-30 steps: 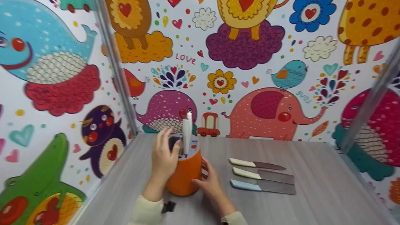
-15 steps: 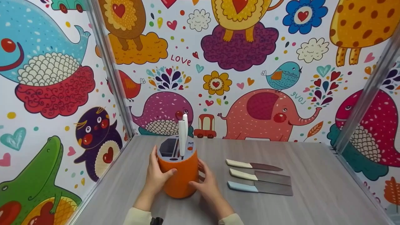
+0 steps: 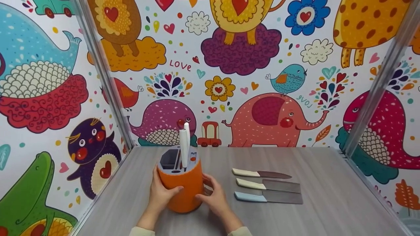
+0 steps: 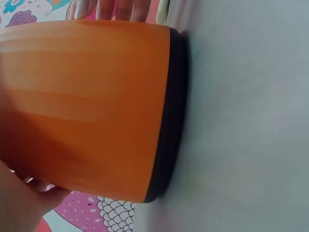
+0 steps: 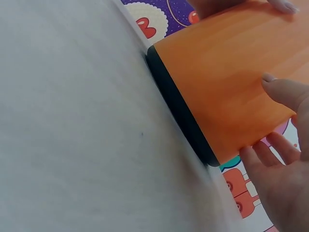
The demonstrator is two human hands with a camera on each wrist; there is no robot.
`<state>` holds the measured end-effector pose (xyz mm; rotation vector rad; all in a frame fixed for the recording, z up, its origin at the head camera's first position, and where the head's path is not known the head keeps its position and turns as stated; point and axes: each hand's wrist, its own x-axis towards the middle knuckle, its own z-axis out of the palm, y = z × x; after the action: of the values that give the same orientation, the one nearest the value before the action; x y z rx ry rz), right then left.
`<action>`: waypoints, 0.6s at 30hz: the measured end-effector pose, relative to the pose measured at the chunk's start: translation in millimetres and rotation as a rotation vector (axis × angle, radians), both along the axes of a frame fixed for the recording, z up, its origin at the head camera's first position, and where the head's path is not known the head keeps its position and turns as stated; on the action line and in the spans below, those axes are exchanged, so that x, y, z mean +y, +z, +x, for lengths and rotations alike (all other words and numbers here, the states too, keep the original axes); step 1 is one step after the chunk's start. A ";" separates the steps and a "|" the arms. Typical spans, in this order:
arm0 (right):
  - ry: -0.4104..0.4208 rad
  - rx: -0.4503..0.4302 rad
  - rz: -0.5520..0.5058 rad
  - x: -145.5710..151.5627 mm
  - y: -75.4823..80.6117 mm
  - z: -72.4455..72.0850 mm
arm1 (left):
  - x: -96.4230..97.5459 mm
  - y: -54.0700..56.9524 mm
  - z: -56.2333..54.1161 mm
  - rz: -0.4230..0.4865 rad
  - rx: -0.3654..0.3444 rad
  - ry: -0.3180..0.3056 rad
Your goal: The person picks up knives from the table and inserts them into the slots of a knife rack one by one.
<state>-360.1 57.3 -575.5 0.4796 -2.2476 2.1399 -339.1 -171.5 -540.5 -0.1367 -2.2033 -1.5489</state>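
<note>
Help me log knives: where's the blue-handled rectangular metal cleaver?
In the head view, the blue-handled cleaver lies right of the orange cylindrical block, nearer the camera than the cream-handled cleaver.

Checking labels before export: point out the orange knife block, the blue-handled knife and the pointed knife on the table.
Orange knife block (image 3: 182,178): head view, front of its orange body.
Blue-handled knife (image 3: 274,196): head view, blade near the handle.
Pointed knife (image 3: 265,174): head view, blade near the handle.

Orange block (image 4: 96,108) close in wrist views
</note>
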 end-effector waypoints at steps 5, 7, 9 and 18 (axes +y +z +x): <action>-0.001 0.007 0.004 2.2 0.6 -0.4 | 1.7 0.7 -1.1 0.002 0.010 -0.003; 0.003 0.002 0.005 3.9 1.7 -0.7 | 2.7 0.4 -2.2 -0.004 0.025 -0.005; 0.012 -0.009 0.009 5.7 2.6 -0.9 | 3.5 -0.3 -2.1 -0.011 0.040 -0.001; 0.100 0.035 -0.063 21.0 6.7 -0.5 | 4.1 1.2 1.7 -0.016 0.003 0.035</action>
<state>-360.6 78.4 -568.9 0.6354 -2.1754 2.2220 -337.4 -167.4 -539.3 -0.1055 -2.2046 -1.5113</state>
